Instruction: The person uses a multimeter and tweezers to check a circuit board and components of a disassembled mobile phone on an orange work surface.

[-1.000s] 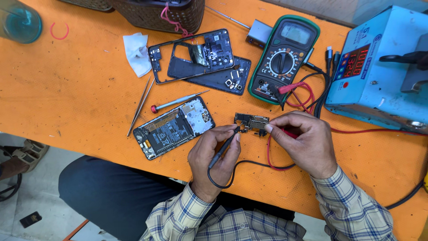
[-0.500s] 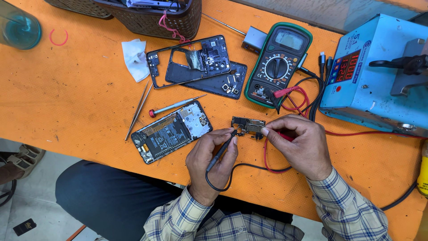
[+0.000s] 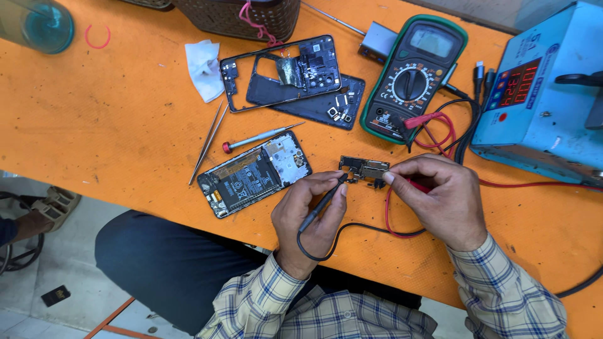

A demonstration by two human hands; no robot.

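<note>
1. While the small circuit board [image 3: 364, 168] is lying on the orange bench [image 3: 94, 119] at mid-depth, both hands are working at it from the near side.
2. The left hand [image 3: 308, 216] is pinching the black test probe [image 3: 323, 202] between thumb and fingers, fully closed round it, with the tip touching the board's left edge.
3. The right hand [image 3: 436, 201] is curling closed round the red test probe [image 3: 418, 186], its fingertip pressing at the board's right end; the probe itself is mostly hiding under the fingers.
4. A black lead [image 3: 352, 229] and a red lead [image 3: 394, 223] are looping on the bench between the two hands.
5. Left of the board, an opened phone [image 3: 254, 174] is lying with its battery showing.
6. A red-capped screwdriver [image 3: 257, 137] and tweezers [image 3: 207, 144] are lying just beyond and left of that phone.
7. Farther away, a phone frame [image 3: 279, 72] is resting on a dark back cover [image 3: 339, 107].
8. A green multimeter [image 3: 414, 78] is sitting at the far right of the board, beside a blue power supply [image 3: 540, 107].
9. A white tissue [image 3: 204, 68] is lying far left of the frame.
</note>
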